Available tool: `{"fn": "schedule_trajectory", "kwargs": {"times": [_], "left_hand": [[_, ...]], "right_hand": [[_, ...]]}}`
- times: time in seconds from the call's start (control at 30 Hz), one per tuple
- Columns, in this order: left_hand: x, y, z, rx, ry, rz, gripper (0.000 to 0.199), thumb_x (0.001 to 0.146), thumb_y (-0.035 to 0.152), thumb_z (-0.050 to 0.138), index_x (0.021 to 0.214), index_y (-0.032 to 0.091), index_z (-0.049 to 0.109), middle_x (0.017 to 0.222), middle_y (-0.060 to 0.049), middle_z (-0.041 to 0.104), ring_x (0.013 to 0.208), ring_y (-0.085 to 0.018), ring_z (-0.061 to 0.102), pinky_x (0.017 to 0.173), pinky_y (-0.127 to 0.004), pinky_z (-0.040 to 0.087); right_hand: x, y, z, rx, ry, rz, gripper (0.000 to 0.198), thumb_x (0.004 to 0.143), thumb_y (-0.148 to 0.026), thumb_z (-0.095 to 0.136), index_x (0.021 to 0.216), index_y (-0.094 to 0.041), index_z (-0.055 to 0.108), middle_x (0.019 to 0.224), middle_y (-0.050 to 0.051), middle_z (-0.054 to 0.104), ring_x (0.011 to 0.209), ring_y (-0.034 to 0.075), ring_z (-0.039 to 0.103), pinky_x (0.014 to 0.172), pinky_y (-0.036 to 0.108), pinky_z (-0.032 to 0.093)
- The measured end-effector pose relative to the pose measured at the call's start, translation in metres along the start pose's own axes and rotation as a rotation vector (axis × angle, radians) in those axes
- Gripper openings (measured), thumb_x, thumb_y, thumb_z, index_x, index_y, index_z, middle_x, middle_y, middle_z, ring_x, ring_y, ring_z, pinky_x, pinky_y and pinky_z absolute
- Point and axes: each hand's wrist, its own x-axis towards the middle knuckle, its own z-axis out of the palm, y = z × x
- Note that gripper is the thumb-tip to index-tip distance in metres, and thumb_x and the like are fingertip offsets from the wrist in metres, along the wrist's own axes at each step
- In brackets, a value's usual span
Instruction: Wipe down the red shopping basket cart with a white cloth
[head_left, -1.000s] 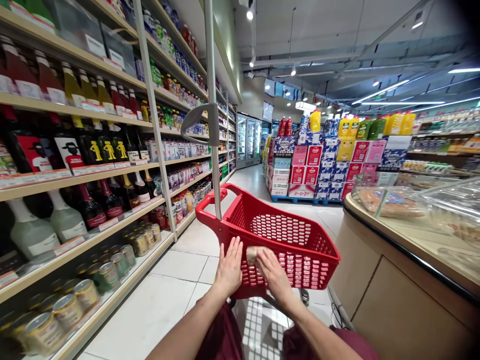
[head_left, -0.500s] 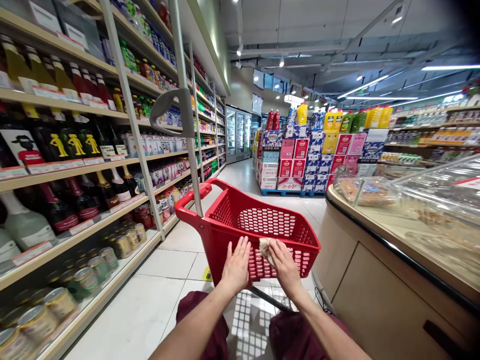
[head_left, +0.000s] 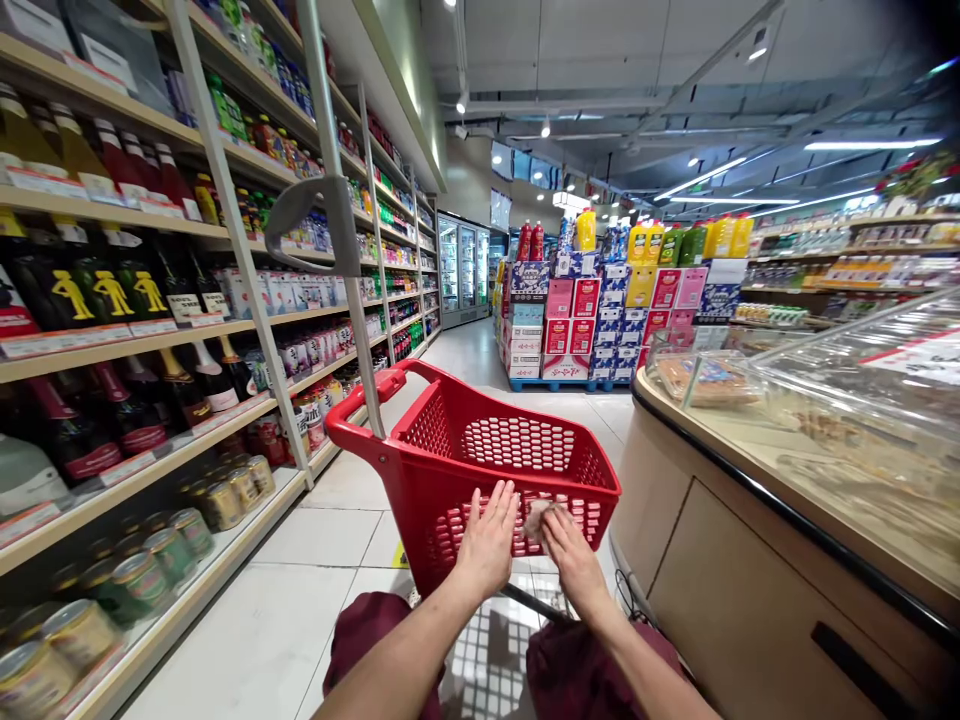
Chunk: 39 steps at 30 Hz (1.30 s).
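A red plastic shopping basket on wheels (head_left: 420, 480) stands before my knees, its near side perforated with rows of holes. My left hand (head_left: 487, 535) lies flat against that side with the fingers stretched out. Just to its right, my right hand (head_left: 574, 560) presses a crumpled, whitish cloth (head_left: 537, 520) to the perforated wall. Part of the cloth is hidden under the fingers. A grey grip (head_left: 315, 225) on a metal pole rises at the basket's left end.
Shelves of bottles and cans (head_left: 142, 430) run along the left. A curved counter (head_left: 712, 530) with clear covers is close on the right. Stacked drink cartons (head_left: 570, 330) stand on a blue pallet ahead, with glass-door fridges (head_left: 461, 265) behind. Pale tiles (head_left: 300, 590) cover the floor.
My right hand has moved the cloth down the basket's side. My left hand has shifted right along the wall, closer to the cloth. The view has turned slightly right.
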Motion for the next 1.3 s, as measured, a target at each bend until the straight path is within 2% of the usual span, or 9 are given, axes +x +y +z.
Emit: {"fn": "schedule_trajectory", "kwargs": {"times": [0.1, 0.23, 0.4, 0.47, 0.63, 0.8, 1.0, 1.17, 1.3], "left_hand": [[0.002, 0.006, 0.005, -0.001, 0.005, 0.017, 0.076, 0.066, 0.015, 0.042, 0.137, 0.008, 0.015, 0.147, -0.011, 0.011, 0.135, -0.022, -0.001, 0.107, -0.051, 0.006], [0.008, 0.015, 0.009, -0.024, 0.007, 0.031, 0.074, 0.067, 0.014, 0.041, 0.136, 0.008, 0.016, 0.147, -0.01, 0.012, 0.135, -0.021, -0.002, 0.107, -0.051, 0.004], [0.016, 0.029, 0.014, -0.038, 0.0, 0.076, 0.075, 0.066, 0.013, 0.04, 0.137, 0.009, 0.014, 0.147, -0.008, 0.009, 0.134, -0.019, -0.004, 0.107, -0.049, 0.002], [0.02, 0.033, 0.015, -0.036, -0.011, 0.088, 0.075, 0.066, 0.012, 0.04, 0.137, 0.01, 0.014, 0.147, -0.007, 0.008, 0.134, -0.019, -0.004, 0.108, -0.049, 0.002], [0.026, 0.04, 0.013, -0.039, -0.024, 0.093, 0.074, 0.068, 0.014, 0.04, 0.137, 0.008, 0.014, 0.147, -0.009, 0.009, 0.135, -0.02, -0.003, 0.107, -0.049, 0.002], [0.024, 0.036, 0.008, -0.055, -0.005, 0.115, 0.072, 0.07, 0.015, 0.04, 0.137, 0.009, 0.014, 0.147, -0.009, 0.011, 0.135, -0.02, -0.002, 0.108, -0.049, 0.004], [0.021, 0.018, -0.001, -0.059, 0.014, 0.041, 0.067, 0.073, 0.017, 0.04, 0.136, 0.007, 0.018, 0.146, -0.011, 0.013, 0.135, -0.021, 0.0, 0.107, -0.051, 0.006], [0.009, 0.005, 0.0, -0.037, -0.008, 0.018, 0.068, 0.072, 0.017, 0.039, 0.136, 0.008, 0.018, 0.146, -0.011, 0.012, 0.135, -0.022, 0.0, 0.107, -0.051, 0.007], [0.001, -0.006, -0.002, -0.041, 0.002, -0.029, 0.07, 0.07, 0.016, 0.04, 0.136, 0.007, 0.019, 0.146, -0.012, 0.012, 0.135, -0.022, 0.0, 0.107, -0.051, 0.005]], "right_hand": [[-0.01, 0.008, -0.007, 0.013, -0.028, 0.018, 0.042, 0.086, -0.009, 0.033, 0.126, -0.019, 0.044, 0.13, 0.006, 0.047, 0.128, 0.018, 0.028, 0.103, 0.041, 0.034], [-0.006, 0.031, -0.025, -0.012, 0.03, 0.136, 0.046, 0.085, -0.01, 0.034, 0.131, -0.017, 0.037, 0.135, 0.008, 0.04, 0.13, 0.021, 0.026, 0.103, 0.045, 0.032], [-0.033, 0.044, -0.027, -0.034, -0.01, 0.074, 0.051, 0.083, -0.004, 0.029, 0.131, -0.021, 0.037, 0.133, 0.006, 0.043, 0.127, 0.018, 0.032, 0.102, 0.04, 0.035], [-0.04, 0.051, -0.028, -0.035, -0.03, 0.124, 0.051, 0.083, -0.005, 0.03, 0.132, -0.019, 0.036, 0.133, 0.007, 0.042, 0.127, 0.019, 0.031, 0.103, 0.042, 0.033], [-0.041, 0.067, -0.025, -0.102, 0.074, 0.278, 0.052, 0.084, -0.007, 0.029, 0.135, -0.017, 0.029, 0.138, 0.009, 0.035, 0.13, 0.021, 0.024, 0.103, 0.045, 0.031], [-0.057, 0.059, -0.02, -0.089, 0.034, 0.228, 0.055, 0.084, -0.006, 0.028, 0.137, -0.019, 0.024, 0.139, 0.006, 0.034, 0.13, 0.018, 0.025, 0.103, 0.04, 0.034], [-0.005, 0.047, -0.033, 0.004, 0.104, 0.215, 0.053, 0.085, -0.009, 0.033, 0.136, -0.02, 0.026, 0.138, 0.008, 0.035, 0.129, 0.022, 0.026, 0.103, 0.048, 0.031], [-0.01, 0.009, -0.019, 0.098, 0.005, 0.078, 0.053, 0.085, -0.006, 0.029, 0.135, -0.024, 0.027, 0.138, 0.004, 0.036, 0.128, 0.017, 0.03, 0.102, 0.041, 0.036], [0.005, -0.003, -0.02, 0.112, -0.007, 0.091, 0.054, 0.085, -0.007, 0.032, 0.136, -0.021, 0.025, 0.136, 0.007, 0.039, 0.13, 0.02, 0.025, 0.103, 0.046, 0.033]]}}
